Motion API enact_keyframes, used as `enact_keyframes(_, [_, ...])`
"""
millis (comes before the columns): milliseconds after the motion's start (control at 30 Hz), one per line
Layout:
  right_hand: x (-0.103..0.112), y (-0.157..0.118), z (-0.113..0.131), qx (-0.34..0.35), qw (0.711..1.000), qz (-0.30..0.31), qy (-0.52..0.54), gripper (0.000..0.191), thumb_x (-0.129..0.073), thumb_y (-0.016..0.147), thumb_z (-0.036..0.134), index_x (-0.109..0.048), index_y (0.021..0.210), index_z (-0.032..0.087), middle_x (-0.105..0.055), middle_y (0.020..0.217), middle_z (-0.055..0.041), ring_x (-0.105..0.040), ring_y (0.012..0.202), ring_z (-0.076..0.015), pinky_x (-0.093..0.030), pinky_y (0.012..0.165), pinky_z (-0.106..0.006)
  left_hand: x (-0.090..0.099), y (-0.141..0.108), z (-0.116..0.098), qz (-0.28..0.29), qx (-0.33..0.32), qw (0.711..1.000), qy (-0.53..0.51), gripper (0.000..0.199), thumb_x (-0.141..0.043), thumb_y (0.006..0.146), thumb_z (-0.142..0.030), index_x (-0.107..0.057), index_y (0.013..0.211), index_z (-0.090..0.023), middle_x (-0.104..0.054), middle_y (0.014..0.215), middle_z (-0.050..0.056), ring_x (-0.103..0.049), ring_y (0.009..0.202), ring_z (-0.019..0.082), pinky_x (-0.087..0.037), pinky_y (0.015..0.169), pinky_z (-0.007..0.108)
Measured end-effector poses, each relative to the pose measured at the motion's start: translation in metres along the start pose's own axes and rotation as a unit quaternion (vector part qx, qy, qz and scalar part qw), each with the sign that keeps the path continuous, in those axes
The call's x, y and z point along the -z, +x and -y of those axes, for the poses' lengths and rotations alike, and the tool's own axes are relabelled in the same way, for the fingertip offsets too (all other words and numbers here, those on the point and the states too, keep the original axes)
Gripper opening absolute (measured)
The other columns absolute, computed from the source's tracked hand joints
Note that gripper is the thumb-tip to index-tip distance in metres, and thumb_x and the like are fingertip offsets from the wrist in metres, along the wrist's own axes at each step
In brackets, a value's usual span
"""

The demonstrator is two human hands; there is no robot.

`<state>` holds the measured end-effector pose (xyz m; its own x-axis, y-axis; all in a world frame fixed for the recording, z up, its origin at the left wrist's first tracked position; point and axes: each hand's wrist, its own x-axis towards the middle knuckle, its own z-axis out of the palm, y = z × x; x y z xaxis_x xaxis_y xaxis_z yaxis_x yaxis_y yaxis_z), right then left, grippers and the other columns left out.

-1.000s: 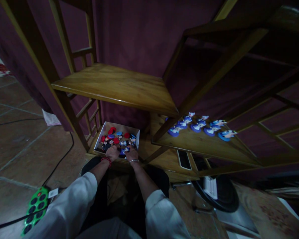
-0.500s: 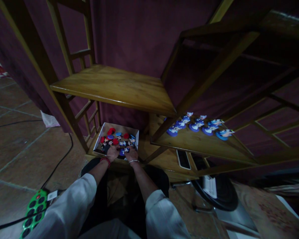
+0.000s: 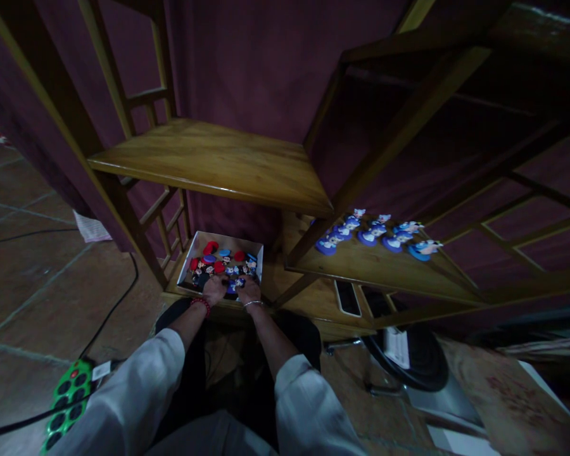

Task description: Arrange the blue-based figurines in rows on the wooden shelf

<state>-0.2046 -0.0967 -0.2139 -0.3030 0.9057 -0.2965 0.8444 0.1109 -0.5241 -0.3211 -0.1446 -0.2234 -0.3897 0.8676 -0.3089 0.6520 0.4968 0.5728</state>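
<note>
A shallow white box (image 3: 190,253) sits on the low shelf, with several small red, blue and dark figurines in it. Over its front edge, my left hand (image 3: 214,289) and my right hand (image 3: 249,290) are close together. Between them is a purple-and-white figurine (image 3: 236,284), and the fingers of both hands are closed on its sides. The fingertips are small and dim in this view. Red figurine parts (image 3: 211,247) lie deeper in the box.
Several purple-and-blue figurines (image 3: 371,234) stand on the right shelf. A wooden shelf board (image 3: 213,161) juts out above the box. A phone-like black slab (image 3: 348,297) lies on the lower ledge. A green power strip (image 3: 71,396) and cables are on the floor at left; a black stool (image 3: 422,361) stands right.
The view has shifted slightly. Both hands stay at the box's front with the purple-and-white figurine between them, which looks turned a little.
</note>
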Motion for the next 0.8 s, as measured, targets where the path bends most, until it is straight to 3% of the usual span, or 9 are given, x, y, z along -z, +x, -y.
enact_keyframes(267, [0.001, 0.000, -0.002, 0.023, 0.999, -0.010, 0.022, 0.034, -0.055, 0.072, 0.017, -0.058, 0.105, 0.024, -0.065, 0.093, -0.0007, -0.060, 0.088, -0.0133, -0.043, 0.079, -0.021, -0.003, -0.002, 0.002, 0.006, -0.024, 1.000, 0.004, 0.030, -0.050, 0.075, -0.018, -0.063, 0.102, -0.022, -0.063, 0.108, 0.004, -0.058, 0.098, 0.017, -0.041, 0.087, 0.026])
enact_keyframes(500, [0.001, 0.002, -0.002, 0.033, 0.998, -0.007, 0.061, 0.035, -0.056, 0.070, 0.016, -0.060, 0.104, 0.026, -0.064, 0.086, 0.0020, -0.059, 0.081, -0.0119, -0.044, 0.073, -0.019, 0.007, -0.007, -0.003, 0.008, -0.015, 1.000, -0.014, 0.031, -0.054, 0.075, -0.022, -0.062, 0.105, -0.022, -0.062, 0.111, 0.002, -0.057, 0.100, 0.015, -0.041, 0.087, 0.023])
enact_keyframes(800, [0.003, 0.005, -0.001, 0.048, 0.996, 0.015, 0.078, 0.037, -0.059, 0.070, 0.018, -0.059, 0.107, 0.024, -0.063, 0.078, 0.0019, -0.058, 0.076, -0.0118, -0.045, 0.070, -0.020, 0.008, -0.010, 0.003, 0.005, -0.003, 0.998, -0.063, 0.028, -0.056, 0.072, -0.018, -0.066, 0.099, -0.021, -0.068, 0.092, 0.001, -0.060, 0.090, 0.014, -0.043, 0.081, 0.022])
